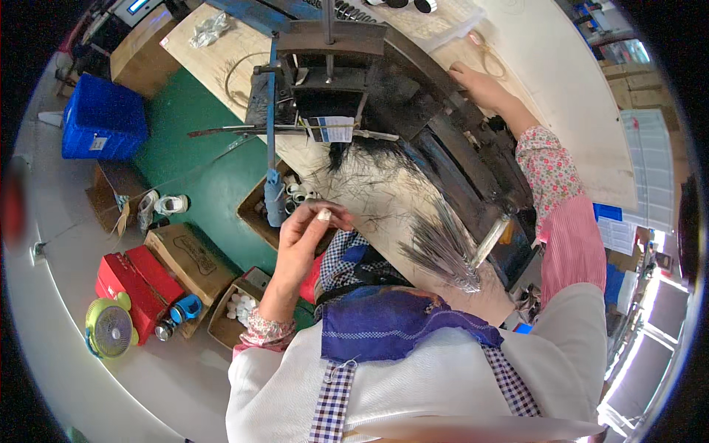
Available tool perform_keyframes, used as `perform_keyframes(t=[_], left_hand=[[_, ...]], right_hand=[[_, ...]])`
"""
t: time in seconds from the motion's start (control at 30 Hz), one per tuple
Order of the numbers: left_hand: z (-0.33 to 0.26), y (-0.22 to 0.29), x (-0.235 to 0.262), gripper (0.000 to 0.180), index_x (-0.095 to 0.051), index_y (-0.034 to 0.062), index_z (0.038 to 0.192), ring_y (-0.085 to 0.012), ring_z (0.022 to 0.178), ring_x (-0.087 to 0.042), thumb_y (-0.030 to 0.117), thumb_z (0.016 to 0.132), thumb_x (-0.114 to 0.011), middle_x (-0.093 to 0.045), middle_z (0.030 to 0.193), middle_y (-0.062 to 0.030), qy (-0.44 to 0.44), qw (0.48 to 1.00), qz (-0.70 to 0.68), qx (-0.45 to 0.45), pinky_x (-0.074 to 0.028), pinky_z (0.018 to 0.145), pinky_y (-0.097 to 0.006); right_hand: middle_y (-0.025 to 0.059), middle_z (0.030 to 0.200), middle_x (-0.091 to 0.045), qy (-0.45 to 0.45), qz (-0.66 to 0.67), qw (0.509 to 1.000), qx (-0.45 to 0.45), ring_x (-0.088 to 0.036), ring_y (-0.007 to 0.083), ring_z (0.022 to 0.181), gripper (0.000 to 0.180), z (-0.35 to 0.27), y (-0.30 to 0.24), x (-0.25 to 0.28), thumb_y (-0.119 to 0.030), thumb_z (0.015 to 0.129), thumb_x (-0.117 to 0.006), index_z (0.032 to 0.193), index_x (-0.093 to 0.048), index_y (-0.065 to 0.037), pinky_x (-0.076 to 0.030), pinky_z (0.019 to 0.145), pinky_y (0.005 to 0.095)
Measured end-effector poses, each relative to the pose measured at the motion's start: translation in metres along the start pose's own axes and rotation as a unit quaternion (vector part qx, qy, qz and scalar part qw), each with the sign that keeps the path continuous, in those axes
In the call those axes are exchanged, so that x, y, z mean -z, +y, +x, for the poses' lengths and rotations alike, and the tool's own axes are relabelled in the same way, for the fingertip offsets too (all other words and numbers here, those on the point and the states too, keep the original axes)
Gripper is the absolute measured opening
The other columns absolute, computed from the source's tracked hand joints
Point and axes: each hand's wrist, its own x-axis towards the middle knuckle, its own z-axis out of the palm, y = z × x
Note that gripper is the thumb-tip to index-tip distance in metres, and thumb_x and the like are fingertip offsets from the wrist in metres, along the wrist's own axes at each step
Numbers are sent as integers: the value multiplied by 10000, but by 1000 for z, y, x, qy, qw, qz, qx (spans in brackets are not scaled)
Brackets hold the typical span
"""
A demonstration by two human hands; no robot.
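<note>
In front of me, my left hand [310,225] is closed, thumb against curled fingers, with a white wrapping on the thumb; what it pinches, if anything, is too small to make out. My right hand [484,88] reaches past the dark metal machine [443,140] to its far right edge, its fingers partly hidden. A blue upright lever [272,148] stands at the machine's left. A printed card [330,129] is held on the machine's front by a yellow band. Dark loose bristles [369,166] lie below it. A fanned bundle of thin grey strands [443,247] rests nearer me.
The pale wooden table [391,199] carries the machine. A clear plastic tray [458,26] and a tan loop [491,55] lie at the back. Left on the floor stand a blue crate [103,122], a red box [133,288], cardboard boxes [181,255] and a green fan [112,326].
</note>
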Motion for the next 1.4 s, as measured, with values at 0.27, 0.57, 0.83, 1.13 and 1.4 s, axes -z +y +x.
perform_keyframes(t=[0.27, 0.57, 0.83, 1.13, 1.4], left_hand=[[12, -6, 4, 222, -566, -42, 1016, -156, 817, -612, 151, 973, -465, -637, 934, -117, 158, 974, 117, -116, -479, 786, -296], [52, -19, -19, 230, -577, -38, 1064, -121, 751, -590, 156, 952, -529, -647, 907, -93, 99, 993, 18, -53, -473, 704, -256], [51, -9, 10, 239, -589, -37, 1006, -112, 662, -550, 185, 944, -524, -608, 808, -68, 208, 964, 19, -162, -465, 638, -258], [90, -30, -17, 148, -581, 21, 1028, -99, 683, -577, 133, 933, -562, -615, 867, -40, 106, 981, -159, 23, -493, 598, -227], [106, -41, -20, 98, -560, 32, 971, -93, 663, -583, 110, 918, -586, -607, 841, -28, 118, 969, -216, 21, -498, 542, -201]], right_hand=[[155, 999, -626, -36, -47, 998, 27, -592, 321, 929, 238, -24, 6, 21, -210, 877, -551, 1061, -557, -60, -467, 800, 377], [31, 759, -586, 110, 356, 909, -185, -522, 76, 619, 347, -129, -117, 115, -367, 959, -475, 1075, -549, -48, -374, 505, 200], [43, 733, -581, 10, 593, 768, -241, -503, 78, 533, 233, -185, -263, 19, -184, 963, -494, 1128, -448, -26, -399, 476, 221], [76, 649, -558, 175, 471, 840, -203, -543, 141, 579, 170, -127, -268, -60, -128, 936, -515, 1020, -485, 17, -422, 549, 313], [83, 662, -554, 192, 430, 859, -199, -542, 157, 580, 158, -117, -269, -61, -121, 937, -513, 1018, -470, 9, -424, 555, 324]])
